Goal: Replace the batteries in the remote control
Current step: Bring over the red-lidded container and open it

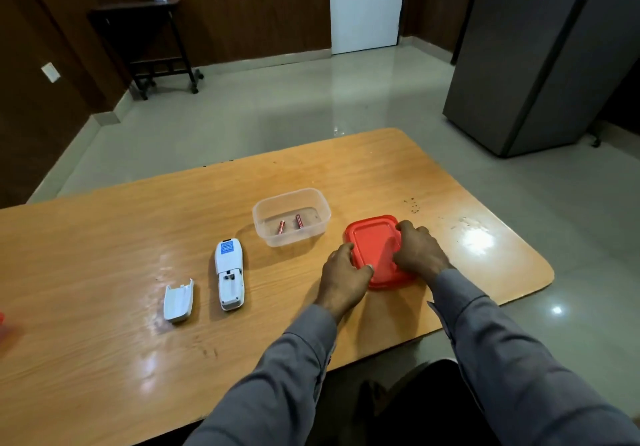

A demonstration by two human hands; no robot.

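The blue label (226, 247) on the white remote control (230, 274) carries print too small to read. A blurred red thing (1, 318), far left of the remote control, is cut off by the frame edge. Right of the remote control, both hands hide part of the red lid (375, 248).

Beyond your wooden table (104, 238), a grey cabinet (530, 65) standing far right, a dark trolley (152, 44) sitting far left, a white door (367, 6) showing behind.
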